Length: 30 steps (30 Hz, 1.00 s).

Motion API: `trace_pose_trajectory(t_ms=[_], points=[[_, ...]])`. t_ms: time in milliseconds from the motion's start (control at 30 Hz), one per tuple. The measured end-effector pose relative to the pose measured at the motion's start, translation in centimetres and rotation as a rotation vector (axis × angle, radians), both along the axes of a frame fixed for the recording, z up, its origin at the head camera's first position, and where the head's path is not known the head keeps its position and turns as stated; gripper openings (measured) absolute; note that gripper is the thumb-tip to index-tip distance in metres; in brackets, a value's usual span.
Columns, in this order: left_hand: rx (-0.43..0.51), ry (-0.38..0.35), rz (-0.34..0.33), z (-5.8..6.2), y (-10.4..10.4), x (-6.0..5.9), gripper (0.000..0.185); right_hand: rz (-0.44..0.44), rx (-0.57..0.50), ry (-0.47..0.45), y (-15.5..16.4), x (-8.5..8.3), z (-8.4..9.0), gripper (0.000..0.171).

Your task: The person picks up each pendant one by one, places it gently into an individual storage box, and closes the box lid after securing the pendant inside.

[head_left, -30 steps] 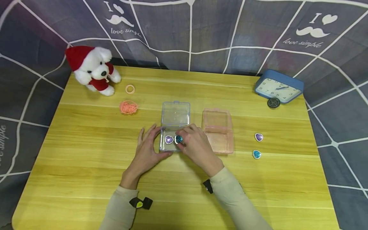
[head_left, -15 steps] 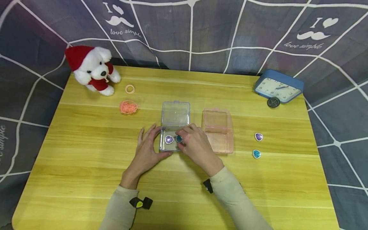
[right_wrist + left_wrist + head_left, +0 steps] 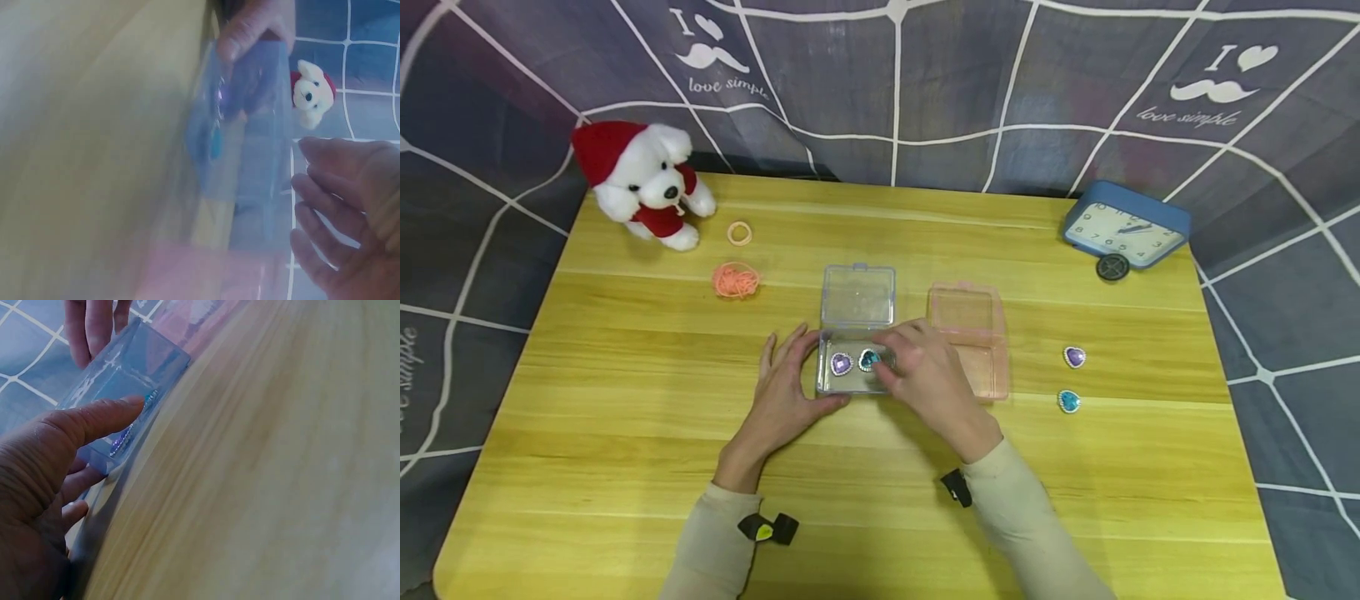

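Note:
A clear plastic box (image 3: 850, 384) lies open on the wooden table (image 3: 625, 433), its lid (image 3: 858, 296) folded back. Inside rest a purple heart gem (image 3: 842, 364) and a blue heart gem (image 3: 869, 360). My left hand (image 3: 793, 375) grips the box's front-left corner, thumb (image 3: 94, 419) against its wall. My right hand (image 3: 925, 371) hovers at the box's right edge, fingers (image 3: 337, 206) relaxed and holding nothing. The right wrist view shows the blue gem (image 3: 215, 140) through the box wall (image 3: 250, 125).
An open pink box (image 3: 967, 337) sits just right of the clear one. Two loose heart gems, purple (image 3: 1075, 357) and blue (image 3: 1069, 402), lie further right. A blue clock (image 3: 1126, 225), a plush bear (image 3: 640, 183) and orange bands (image 3: 735, 281) stand toward the back.
My right hand has let go of the blue gem inside the clear box and drawn back to the right. The left hand has stayed on the box.

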<state>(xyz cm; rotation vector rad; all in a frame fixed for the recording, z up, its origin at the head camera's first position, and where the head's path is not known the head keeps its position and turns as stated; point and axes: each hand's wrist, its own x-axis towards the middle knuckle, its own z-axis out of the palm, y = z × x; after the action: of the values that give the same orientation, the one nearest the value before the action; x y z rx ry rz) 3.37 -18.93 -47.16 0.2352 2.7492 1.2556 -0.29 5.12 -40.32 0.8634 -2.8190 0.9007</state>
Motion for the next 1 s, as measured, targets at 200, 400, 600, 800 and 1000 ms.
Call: trace_pose_trajectory(t_ms=[200, 400, 600, 800, 1000], points=[[-0.009, 0.006, 0.001, 0.1, 0.4, -0.1, 0.1, -0.078, -0.086, 0.037, 2.7, 0.4, 0.2, 0.033], [-0.002, 0.008, -0.006, 0.1, 0.6, -0.2, 0.101, -0.16, -0.191, 0.008, 5.6, 1.6, -0.5, 0.029], [0.039, -0.034, -0.003, 0.5, 0.2, 0.3, 0.107, -0.304, -0.253, 0.025, 8.9, 2.7, -1.2, 0.028], [0.101, -0.089, 0.069, 2.2, 0.4, 1.4, 0.12, -0.423, -0.276, 0.093, 12.4, 3.4, -2.2, 0.023], [0.168, 0.062, 0.063, 5.4, 2.5, 1.8, 0.121, -0.495, -0.245, 0.094, 14.7, 4.6, -3.1, 0.024]])
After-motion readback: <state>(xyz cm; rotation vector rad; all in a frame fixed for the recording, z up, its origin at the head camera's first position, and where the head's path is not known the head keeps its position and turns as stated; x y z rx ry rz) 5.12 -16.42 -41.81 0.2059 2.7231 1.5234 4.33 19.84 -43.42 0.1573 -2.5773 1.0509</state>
